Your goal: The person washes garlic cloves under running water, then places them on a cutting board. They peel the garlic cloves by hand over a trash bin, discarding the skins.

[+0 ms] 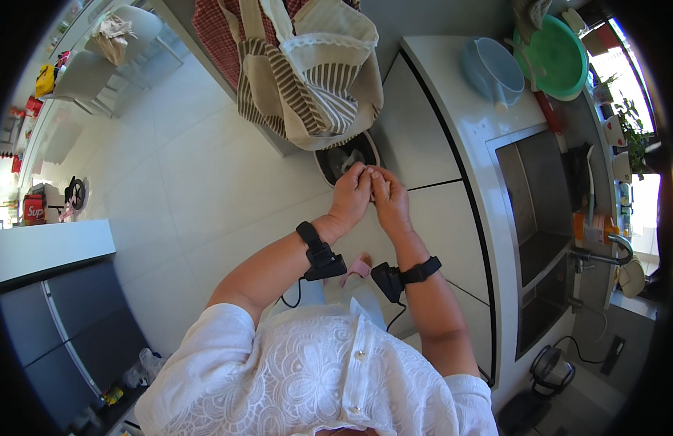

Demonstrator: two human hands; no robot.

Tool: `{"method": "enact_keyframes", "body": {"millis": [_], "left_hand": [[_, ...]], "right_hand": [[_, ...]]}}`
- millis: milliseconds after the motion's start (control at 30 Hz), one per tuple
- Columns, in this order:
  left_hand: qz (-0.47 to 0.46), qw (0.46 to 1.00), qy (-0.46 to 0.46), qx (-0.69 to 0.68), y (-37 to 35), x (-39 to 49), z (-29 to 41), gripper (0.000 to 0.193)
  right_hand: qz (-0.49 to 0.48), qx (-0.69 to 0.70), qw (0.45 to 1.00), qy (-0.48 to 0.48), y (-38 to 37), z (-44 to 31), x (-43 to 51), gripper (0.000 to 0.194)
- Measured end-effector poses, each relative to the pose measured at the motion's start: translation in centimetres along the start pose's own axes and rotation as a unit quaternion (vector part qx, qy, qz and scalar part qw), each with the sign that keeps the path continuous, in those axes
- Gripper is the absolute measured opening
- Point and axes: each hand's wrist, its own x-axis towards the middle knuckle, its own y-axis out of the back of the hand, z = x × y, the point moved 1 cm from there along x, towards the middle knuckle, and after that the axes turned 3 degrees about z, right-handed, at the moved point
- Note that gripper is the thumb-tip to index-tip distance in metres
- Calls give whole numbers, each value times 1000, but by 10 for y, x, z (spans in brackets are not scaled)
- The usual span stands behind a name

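Note:
My left hand (352, 195) and my right hand (392, 200) meet in front of me, fingertips and thumbs touching, fingers curled inward. Whether a small thing is pinched between them is hidden by the fingers. Just beyond and below them stands a dark waste bin (318, 170) with a pale rim, and a crumpled translucent bag (352, 159) shows inside. Above the bin hang striped cloth aprons (314, 87), beige and white, with a red checked cloth (214, 41) behind. A black strap with a box and cable is on each wrist.
To the right runs a white counter (451, 98) with a steel sink (533, 201) and a faucet (601, 256). A blue handled basin (492, 71), a green basin (560, 57) and a red-handled tool (549, 113) are at its far end. Dark cabinets (91, 305) stand at left.

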Motion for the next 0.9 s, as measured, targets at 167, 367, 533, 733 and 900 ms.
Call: {"method": "enact_keyframes", "body": {"millis": [167, 367, 533, 733, 900], "left_hand": [[63, 996, 42, -40, 2, 24, -35, 25], [2, 940, 229, -252, 15, 47, -98, 21], [-16, 931, 275, -240, 26, 77, -173, 25], [-16, 955, 267, -131, 38, 122, -269, 28], [62, 962, 258, -64, 36, 149, -327, 44]], "right_hand": [[4, 93, 996, -16, -18, 27, 22, 28], [-91, 224, 954, -176, -13, 88, 57, 31], [-144, 359, 891, -236, -3, 164, 103, 34], [-161, 322, 908, -212, 7, 248, 147, 34], [-180, 289, 920, -196, -2, 313, 173, 35]]}}
